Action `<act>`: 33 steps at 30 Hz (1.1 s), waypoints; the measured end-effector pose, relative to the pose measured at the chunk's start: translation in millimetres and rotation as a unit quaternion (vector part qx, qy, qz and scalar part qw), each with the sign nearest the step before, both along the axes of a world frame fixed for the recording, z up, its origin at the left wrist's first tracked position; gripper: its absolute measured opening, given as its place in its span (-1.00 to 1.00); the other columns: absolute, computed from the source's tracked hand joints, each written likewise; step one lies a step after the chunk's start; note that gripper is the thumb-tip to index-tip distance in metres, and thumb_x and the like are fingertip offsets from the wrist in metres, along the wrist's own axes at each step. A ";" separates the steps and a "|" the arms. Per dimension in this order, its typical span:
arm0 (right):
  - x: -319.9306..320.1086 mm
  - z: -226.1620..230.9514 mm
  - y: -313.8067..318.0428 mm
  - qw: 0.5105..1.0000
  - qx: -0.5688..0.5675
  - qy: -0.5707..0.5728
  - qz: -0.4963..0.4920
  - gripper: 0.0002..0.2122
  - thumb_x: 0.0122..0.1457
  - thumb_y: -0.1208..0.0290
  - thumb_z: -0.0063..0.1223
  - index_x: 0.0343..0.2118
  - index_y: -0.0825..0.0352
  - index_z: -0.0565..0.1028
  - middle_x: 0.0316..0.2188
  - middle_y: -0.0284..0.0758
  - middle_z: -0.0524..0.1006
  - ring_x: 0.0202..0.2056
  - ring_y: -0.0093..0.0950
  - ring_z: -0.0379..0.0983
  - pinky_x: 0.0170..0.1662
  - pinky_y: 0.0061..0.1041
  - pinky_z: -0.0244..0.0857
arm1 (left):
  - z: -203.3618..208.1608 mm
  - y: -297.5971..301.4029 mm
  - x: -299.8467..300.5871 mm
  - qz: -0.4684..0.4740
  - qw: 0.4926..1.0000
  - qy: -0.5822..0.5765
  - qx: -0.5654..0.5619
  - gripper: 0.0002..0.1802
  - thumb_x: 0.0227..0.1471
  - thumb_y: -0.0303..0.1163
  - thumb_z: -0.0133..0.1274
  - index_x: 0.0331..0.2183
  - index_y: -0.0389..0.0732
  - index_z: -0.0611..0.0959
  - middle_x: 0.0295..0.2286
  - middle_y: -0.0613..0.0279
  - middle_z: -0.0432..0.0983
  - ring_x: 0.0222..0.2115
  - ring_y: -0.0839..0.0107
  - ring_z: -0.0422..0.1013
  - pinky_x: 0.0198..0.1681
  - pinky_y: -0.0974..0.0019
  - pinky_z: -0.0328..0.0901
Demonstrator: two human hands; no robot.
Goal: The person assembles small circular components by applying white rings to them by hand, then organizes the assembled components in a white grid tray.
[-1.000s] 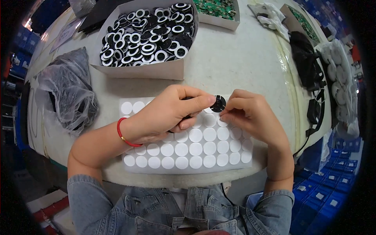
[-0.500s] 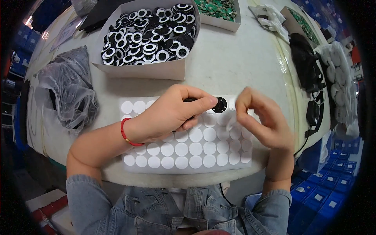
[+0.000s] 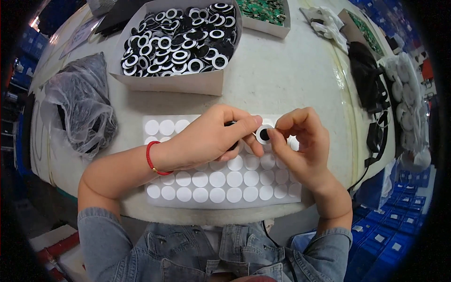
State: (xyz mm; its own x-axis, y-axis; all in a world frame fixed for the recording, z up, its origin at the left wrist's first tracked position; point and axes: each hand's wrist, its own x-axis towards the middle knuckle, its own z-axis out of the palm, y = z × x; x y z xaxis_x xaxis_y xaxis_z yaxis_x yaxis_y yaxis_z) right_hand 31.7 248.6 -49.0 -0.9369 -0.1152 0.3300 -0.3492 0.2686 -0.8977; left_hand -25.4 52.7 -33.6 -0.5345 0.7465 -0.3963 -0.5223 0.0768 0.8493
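A small black disc with a white ring on its face is held up between my two hands. My left hand, with a red cord bracelet at the wrist, is closed, its thumb and fingertips at the disc's left edge. More black pieces peek out from within its curled fingers; how many is hidden. Pinched at the disc's right side are the thumb and forefinger of my right hand. Beneath both hands lies a white sheet bearing rows of round white stickers, partly covered by my left forearm.
Beyond the sheet stands a cardboard box full of black discs with white rings. Behind it to the right are boxes of green circuit boards. A clear plastic bag sits at left; a black cloth-like item and cable lie at right.
My right hand has come in from the right to the disc and now pinches its edge. The disc showed a bare slotted black face before; now a white ring shows on it.
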 end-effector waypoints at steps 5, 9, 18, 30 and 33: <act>-1.3 1.2 0.5 1.000 0.013 0.009 -0.015 -0.84 0.01 0.64 0.15 -0.43 0.41 0.35 -0.56 -0.37 0.45 -0.55 -0.68 0.40 -0.52 -0.69 0.29 | -0.6 2.9 2.0 -0.013 0.999 0.029 -0.013 -0.71 0.19 -0.24 -0.08 -0.29 -0.29 0.56 -0.49 0.21 0.56 -0.76 0.72 0.17 -0.74 0.60 0.03; -2.0 0.1 1.7 1.000 0.021 0.014 -0.009 -0.84 0.00 0.64 0.15 -0.45 0.40 0.35 -0.56 -0.37 0.46 -0.56 -0.67 0.41 -0.52 -0.69 0.30 | -3.6 1.1 4.6 -0.015 0.998 0.060 0.005 -0.75 0.16 -0.28 -0.04 -0.28 -0.28 0.56 -0.48 0.25 0.57 -0.75 0.73 0.19 -0.73 0.61 0.05; -0.4 5.7 1.9 0.999 -0.012 -0.047 -0.004 -0.85 0.01 0.65 0.11 -0.44 0.39 0.34 -0.55 -0.40 0.42 -0.53 -0.70 0.38 -0.51 -0.71 0.27 | -2.2 1.7 6.0 -0.002 0.995 0.096 -0.010 -0.81 0.08 -0.38 0.02 -0.29 -0.28 0.57 -0.48 0.30 0.58 -0.70 0.75 0.23 -0.70 0.61 0.10; -4.6 9.0 7.4 0.980 -0.070 -0.177 0.051 -0.85 0.03 0.60 0.06 -0.43 0.34 0.30 -0.51 -0.46 0.35 -0.48 -0.75 0.28 -0.43 -0.74 0.21 | -10.4 1.7 8.6 0.008 0.979 0.203 -0.024 -0.86 -0.02 -0.48 0.04 -0.38 -0.34 0.59 -0.45 0.25 0.58 -0.39 0.62 0.45 -0.30 0.52 0.33; -5.6 12.4 9.3 0.965 -0.102 -0.230 0.076 -0.84 0.00 0.61 0.05 -0.43 0.31 0.29 -0.49 -0.48 0.32 -0.46 -0.75 0.24 -0.42 -0.74 0.17 | -7.7 1.2 9.1 -0.003 0.974 0.224 -0.031 -0.87 -0.03 -0.50 0.06 -0.38 -0.35 0.59 -0.45 0.25 0.57 -0.39 0.60 0.46 -0.30 0.51 0.33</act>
